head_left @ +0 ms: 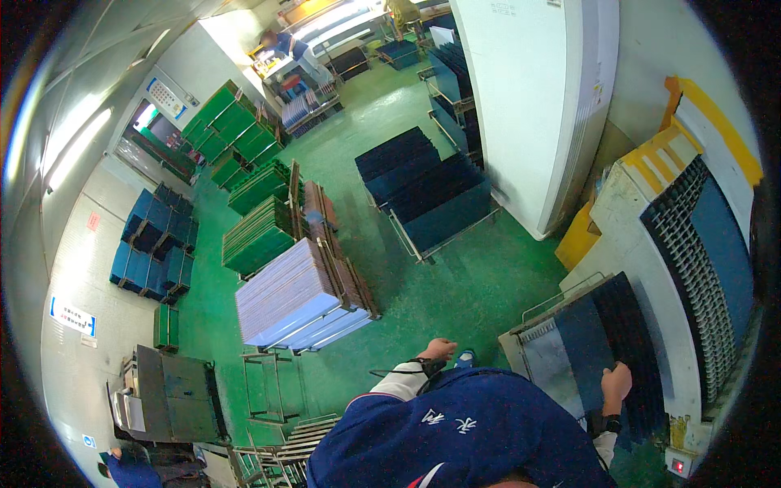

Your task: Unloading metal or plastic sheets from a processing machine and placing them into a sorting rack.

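My right hand (616, 382) rests on the near edge of a stack of dark blue trays (606, 333) standing on a metal cart (521, 346) at the lower right, fingers curled over the edge. My left hand (439, 350) hangs beside my body over the green floor (464, 285), fingers curled with nothing seen in them, a dark strap around the wrist. My blue shirt (464, 435) fills the lower middle and hides both forearms.
A machine with a black grid tray (700, 244) and yellow parts stands at the right. A white cabinet (529, 106) rises behind. Racks of white panels (285, 297), green trays (256, 236) and dark trays (431, 191) stand on the floor. Another person (285, 45) works far back.
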Motion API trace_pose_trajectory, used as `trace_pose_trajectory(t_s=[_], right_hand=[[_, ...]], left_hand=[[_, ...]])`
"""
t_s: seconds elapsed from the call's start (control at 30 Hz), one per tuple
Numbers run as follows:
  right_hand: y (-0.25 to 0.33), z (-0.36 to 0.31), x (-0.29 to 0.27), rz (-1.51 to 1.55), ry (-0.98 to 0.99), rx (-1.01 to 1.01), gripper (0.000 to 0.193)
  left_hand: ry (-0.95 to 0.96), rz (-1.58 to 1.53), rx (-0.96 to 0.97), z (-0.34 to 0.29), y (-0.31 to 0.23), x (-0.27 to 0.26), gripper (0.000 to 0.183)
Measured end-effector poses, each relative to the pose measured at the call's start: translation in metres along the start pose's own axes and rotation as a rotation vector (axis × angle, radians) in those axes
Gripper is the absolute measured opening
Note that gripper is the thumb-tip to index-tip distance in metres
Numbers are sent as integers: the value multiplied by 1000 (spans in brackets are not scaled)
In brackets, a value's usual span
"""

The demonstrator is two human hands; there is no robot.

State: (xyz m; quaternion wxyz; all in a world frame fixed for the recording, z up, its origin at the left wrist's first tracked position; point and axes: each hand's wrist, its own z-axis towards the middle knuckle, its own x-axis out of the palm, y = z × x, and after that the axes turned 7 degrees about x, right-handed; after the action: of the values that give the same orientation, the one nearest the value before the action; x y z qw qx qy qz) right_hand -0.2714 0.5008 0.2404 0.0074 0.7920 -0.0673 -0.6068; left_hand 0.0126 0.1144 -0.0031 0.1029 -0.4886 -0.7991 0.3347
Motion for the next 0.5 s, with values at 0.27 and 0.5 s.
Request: trace_pose_trajectory(t_s=[0.27,0.5], right_hand=[[-7,7,9,6,-19,-18,38],[-4,5,7,-12,-29,-20,36]], left_hand=[[-12,10,-2,-5,-6,1,37],[-18,29,17,-7,-7,0,36]])
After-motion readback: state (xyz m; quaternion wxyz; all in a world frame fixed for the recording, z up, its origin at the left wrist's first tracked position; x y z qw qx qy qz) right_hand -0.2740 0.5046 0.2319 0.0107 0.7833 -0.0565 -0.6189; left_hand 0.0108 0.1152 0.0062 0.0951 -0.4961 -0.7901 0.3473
